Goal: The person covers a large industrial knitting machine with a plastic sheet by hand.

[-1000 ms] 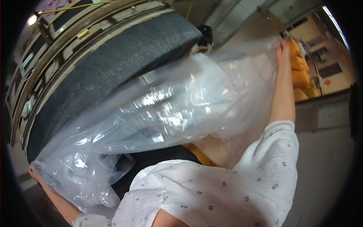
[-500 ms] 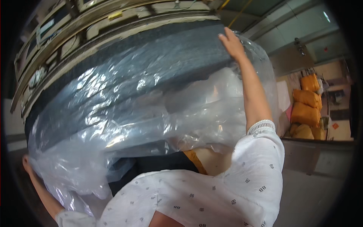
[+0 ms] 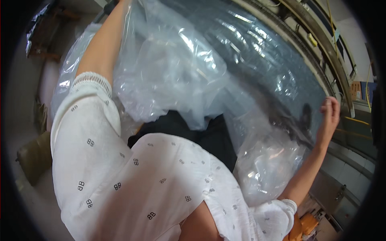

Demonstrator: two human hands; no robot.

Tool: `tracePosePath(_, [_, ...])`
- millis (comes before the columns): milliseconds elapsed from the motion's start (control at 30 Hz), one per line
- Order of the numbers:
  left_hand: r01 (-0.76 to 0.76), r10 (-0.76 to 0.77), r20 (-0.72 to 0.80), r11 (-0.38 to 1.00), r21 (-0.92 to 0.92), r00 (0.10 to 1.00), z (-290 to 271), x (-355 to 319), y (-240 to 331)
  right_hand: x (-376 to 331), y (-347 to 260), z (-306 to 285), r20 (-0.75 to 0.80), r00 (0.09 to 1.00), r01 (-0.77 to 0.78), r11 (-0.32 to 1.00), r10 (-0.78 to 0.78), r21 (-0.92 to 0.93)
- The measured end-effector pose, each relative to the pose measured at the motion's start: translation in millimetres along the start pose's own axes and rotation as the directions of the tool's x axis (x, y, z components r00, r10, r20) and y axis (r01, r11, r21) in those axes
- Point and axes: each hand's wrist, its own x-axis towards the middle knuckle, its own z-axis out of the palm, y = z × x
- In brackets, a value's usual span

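Note:
A wide sheet of clear plastic film [image 3: 173,68] lies crumpled and shiny over a dark grey work surface [image 3: 297,68]. Its near part hangs in loose folds towards my body. My left arm reaches up across the film at the far left, and its hand passes beyond the upper edge of the picture. On the right, my right hand [image 3: 330,116] is at the end of the dark surface, beside the film. Its fingers are loosely bent and apart from the palm, with nothing visible in them. More bunched film [image 3: 269,164] hangs below my right forearm.
A long rail frame [image 3: 317,36] with a small yellow piece runs along the surface's far side. Orange bundles [image 3: 303,227] lie at the lower right. A brownish sack [image 3: 34,156] stands on the left. Wall panels [image 3: 350,168] are at the right.
My view has turned, so the surface now slants down to the right. My left hand has gone from the film's left end out of the picture. My right hand's spread fingers are now bent.

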Motion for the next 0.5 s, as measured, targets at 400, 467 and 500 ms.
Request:
tracePosePath(400, [0.013,0.122,-0.401,0.948,0.319,0.908,12.4,-27.4,12.9,-193.4,-20.8,249.8,0.381,0.925,0.042,0.996,-0.010,-0.076])
tracePosePath(467, [-0.021,0.114,-0.376,0.970,0.244,0.919,-3.5,-34.7,6.7,-178.0,-54.8,195.4,0.188,0.981,-0.040,0.999,0.037,0.014])
tracePosePath(500, [0.022,0.052,-0.349,0.979,0.205,0.936,32.0,-66.7,33.4,-173.9,-30.6,152.5,-0.152,0.985,0.095,0.992,-0.082,0.085])
